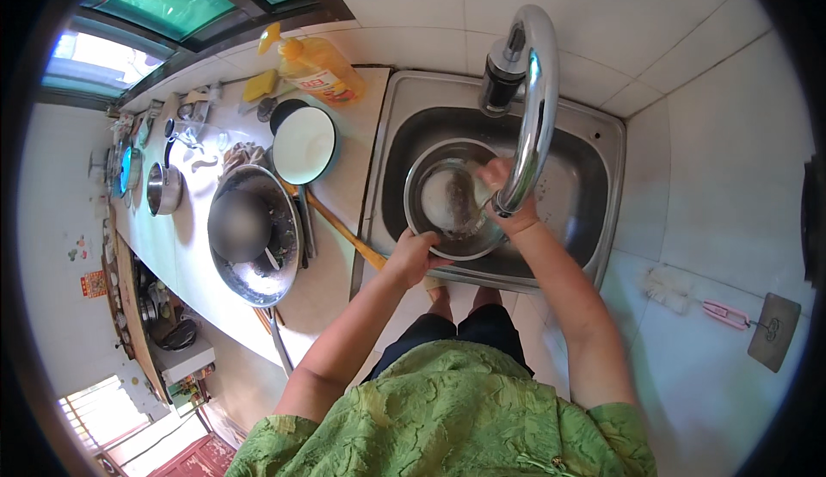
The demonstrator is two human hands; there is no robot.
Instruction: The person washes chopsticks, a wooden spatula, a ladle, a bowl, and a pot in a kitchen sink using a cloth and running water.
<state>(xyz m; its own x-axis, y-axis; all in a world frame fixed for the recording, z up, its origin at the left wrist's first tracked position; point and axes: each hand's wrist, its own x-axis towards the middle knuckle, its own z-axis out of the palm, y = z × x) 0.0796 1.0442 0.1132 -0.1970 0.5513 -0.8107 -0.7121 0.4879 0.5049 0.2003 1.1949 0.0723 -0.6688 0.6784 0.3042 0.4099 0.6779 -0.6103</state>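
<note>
A round stainless steel basin (421, 219) sits inside the metal sink (574, 186), with a wet, shiny bottom. My left hand (416, 256) grips its near-left rim, thumb on top. Over the right side of the basin is my right hand (506, 183), blurred and partly covered by the curved chrome faucet (541, 96). Whether its fingers hold anything is unclear. The spout's end hangs right above that hand.
Left of the sink, the counter holds a wok (287, 238), a white enamel bowl (304, 145), a small steel pot (164, 188), a yellow dish soap bottle (322, 70) and a yellow sponge (260, 85). A wooden handle (345, 230) reaches toward the sink. A pink-handled brush (724, 314) hangs at right.
</note>
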